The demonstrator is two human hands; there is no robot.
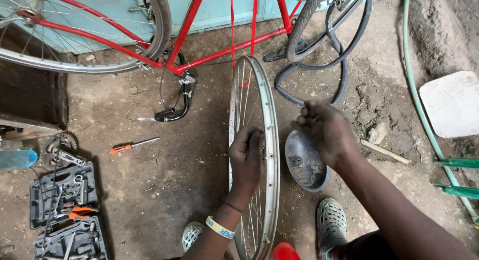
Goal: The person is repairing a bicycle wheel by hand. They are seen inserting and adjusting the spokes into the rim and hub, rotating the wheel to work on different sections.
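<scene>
Item: bare wheel rim point(272, 140), spoked, standing upright on the dirt floor point(149, 190) between the person's feet. Left hand point(246, 155) is gripping the hub region, fingers point(252, 136) closed around it. Right hand point(324, 130) is hovering just beside the rim, fingers pinched together on something too small to identify. Step in hand appears to be spoke work; the next move likely calls for steady threading. Nearby: grey dish point(305, 162), screwdriver point(133, 145), open tool case point(62, 194), red bicycle frame point(199, 50), black inner tube point(334, 55).
</scene>
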